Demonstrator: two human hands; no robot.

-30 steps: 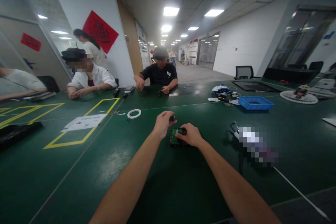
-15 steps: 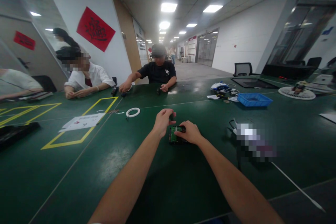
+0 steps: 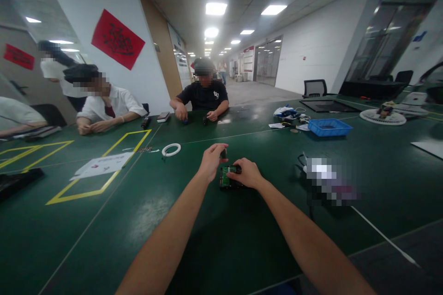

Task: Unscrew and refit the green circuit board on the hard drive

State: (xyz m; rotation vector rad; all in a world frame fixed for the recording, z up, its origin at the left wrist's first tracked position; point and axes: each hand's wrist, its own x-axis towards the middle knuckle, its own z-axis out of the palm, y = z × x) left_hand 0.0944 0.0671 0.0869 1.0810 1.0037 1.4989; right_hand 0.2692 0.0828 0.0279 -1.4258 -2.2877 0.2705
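A dark hard drive [image 3: 224,185] with a green circuit board facing up lies on the green table in front of me. My right hand [image 3: 251,173] is closed around its right side, with a fingertip resting on the board. Just above the drive's left end, my left hand [image 3: 211,161] is raised with its fingers curled together. Something small and dark shows between those fingertips, too indistinct to name. My left hand appears apart from the drive.
A white ring [image 3: 171,150] and a printed sheet [image 3: 101,166] lie to the left, near yellow tape. To the right are a blurred-out object [image 3: 328,179] with a white cable, a blue tray [image 3: 329,127] and a round white part [image 3: 382,118]. Co-workers sit opposite.
My left fingers have drawn closer together, and a dark spot now shows between them. My right hand keeps its hold on the drive. The co-worker opposite has drawn one arm inward.
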